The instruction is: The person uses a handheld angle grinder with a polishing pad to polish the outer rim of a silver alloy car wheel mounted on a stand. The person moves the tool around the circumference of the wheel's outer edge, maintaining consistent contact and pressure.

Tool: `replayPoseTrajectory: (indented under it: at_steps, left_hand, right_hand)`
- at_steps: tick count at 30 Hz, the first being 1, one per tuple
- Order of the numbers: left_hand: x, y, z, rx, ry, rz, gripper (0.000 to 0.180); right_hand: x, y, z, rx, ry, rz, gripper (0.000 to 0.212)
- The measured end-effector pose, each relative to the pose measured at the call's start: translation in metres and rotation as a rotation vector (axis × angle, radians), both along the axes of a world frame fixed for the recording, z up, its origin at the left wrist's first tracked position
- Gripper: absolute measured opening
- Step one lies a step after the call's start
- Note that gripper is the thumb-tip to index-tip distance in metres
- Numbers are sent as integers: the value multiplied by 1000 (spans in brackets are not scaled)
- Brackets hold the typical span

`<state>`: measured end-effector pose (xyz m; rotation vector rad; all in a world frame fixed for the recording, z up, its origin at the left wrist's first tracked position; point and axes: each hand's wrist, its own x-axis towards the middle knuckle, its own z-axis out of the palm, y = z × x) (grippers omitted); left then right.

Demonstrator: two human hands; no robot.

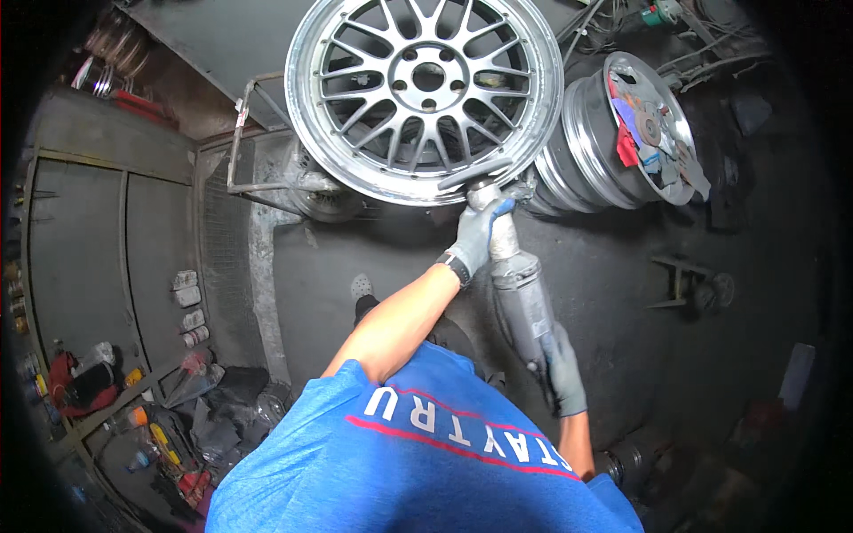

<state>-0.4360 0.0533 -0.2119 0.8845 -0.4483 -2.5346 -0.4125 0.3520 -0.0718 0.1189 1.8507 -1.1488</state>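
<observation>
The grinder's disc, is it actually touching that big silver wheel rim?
Touching. In the head view the grinder's disc lies against the polished lower lip of the silver wheel rim, with no gap visible.

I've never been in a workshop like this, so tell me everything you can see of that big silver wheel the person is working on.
The wheel is a bare metal rim with no tyre, silver-grey, with thin crossing spokes running from a round hub with bolt holes to a broad, shiny outer lip. It faces the camera, stood on a metal stand. The head of a grey power tool meets its lower lip; the gloved left hand grips the tool near the head, the gloved right hand its rear. A second rim lies beside it.
</observation>
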Motion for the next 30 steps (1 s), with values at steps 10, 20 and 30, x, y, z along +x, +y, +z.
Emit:
replayPoseTrajectory:
  at_steps: [10, 20, 30]
  left_hand:
    - [118, -83, 0, -265, -246, -222, 27]
    - [170, -94, 25, -464, -93, -299, 13]
    - [260, -83, 14, -1301, -399, -128, 19]
  right_hand:
    - [174, -69, -59, -243, -318, -269, 66]
    - [201, -48, -135, -418, -4, -84, 67]
    - [-10, -88, -126, 8, 399, 726, 52]
